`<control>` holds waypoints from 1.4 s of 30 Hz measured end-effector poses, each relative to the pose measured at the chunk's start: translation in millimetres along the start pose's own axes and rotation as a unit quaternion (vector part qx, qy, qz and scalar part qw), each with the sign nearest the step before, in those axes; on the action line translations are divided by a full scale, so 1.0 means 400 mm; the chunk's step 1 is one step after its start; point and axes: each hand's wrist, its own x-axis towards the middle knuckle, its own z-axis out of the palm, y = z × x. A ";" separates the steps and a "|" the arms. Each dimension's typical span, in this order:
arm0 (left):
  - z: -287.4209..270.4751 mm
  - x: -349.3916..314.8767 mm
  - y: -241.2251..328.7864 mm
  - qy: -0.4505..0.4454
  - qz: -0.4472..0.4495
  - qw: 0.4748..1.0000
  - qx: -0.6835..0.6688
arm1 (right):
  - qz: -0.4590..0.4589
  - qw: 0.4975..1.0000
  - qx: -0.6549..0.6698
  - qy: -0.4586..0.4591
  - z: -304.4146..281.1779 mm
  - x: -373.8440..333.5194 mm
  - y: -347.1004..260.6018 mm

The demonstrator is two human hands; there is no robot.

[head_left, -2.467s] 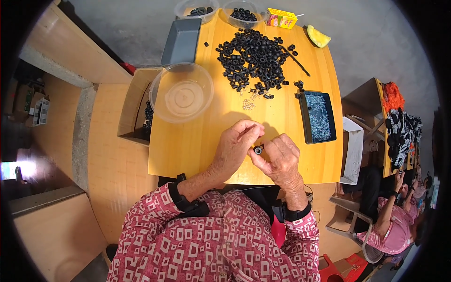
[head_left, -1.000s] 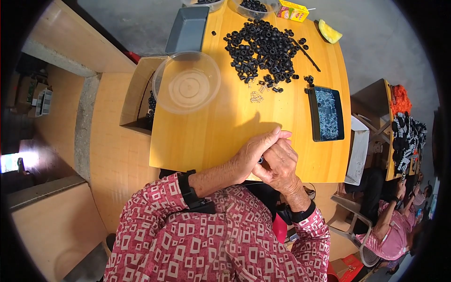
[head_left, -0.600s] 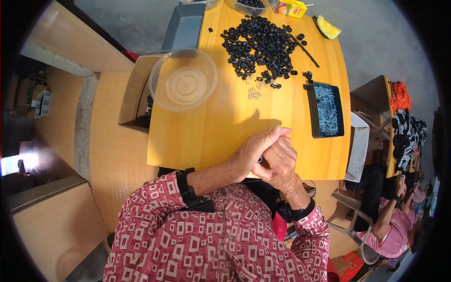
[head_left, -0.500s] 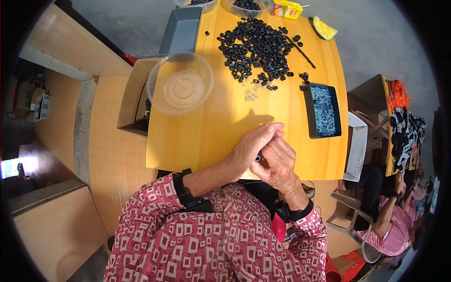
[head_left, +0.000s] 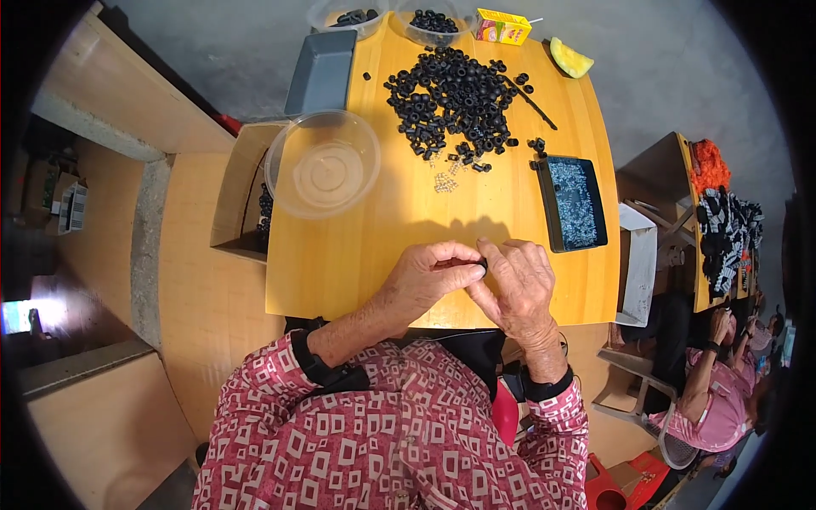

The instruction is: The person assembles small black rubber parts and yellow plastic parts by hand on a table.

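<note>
My left hand (head_left: 429,276) and my right hand (head_left: 520,285) meet over the near edge of the wooden table (head_left: 365,263). Between their fingertips is a small black plastic piece (head_left: 483,264), mostly covered by the fingers. Thumb and forefinger of each hand close around it. Farther up the table lies a large loose pile of small black ring-like and tube-like pieces (head_left: 450,102). A few tiny silvery parts (head_left: 444,182) are scattered at its near side. To the right sits a black tray (head_left: 552,223) holding many tiny silvery parts.
At the left stands a round clear tub (head_left: 280,183), with a grey tray (head_left: 321,72) behind it. Tubs of black pieces (head_left: 435,38), a yellow drink carton (head_left: 503,27) and a melon slice (head_left: 569,59) line the far edge. A cardboard box (head_left: 229,208) adjoins the left side.
My hands have gone from cupped together to fingertips meeting, and the black piece now shows between them. The view has shifted slightly.
</note>
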 end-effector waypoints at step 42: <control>-0.010 -0.023 0.008 -0.013 0.109 0.993 0.038 | 0.135 0.959 0.247 -0.007 -0.061 0.005 -0.002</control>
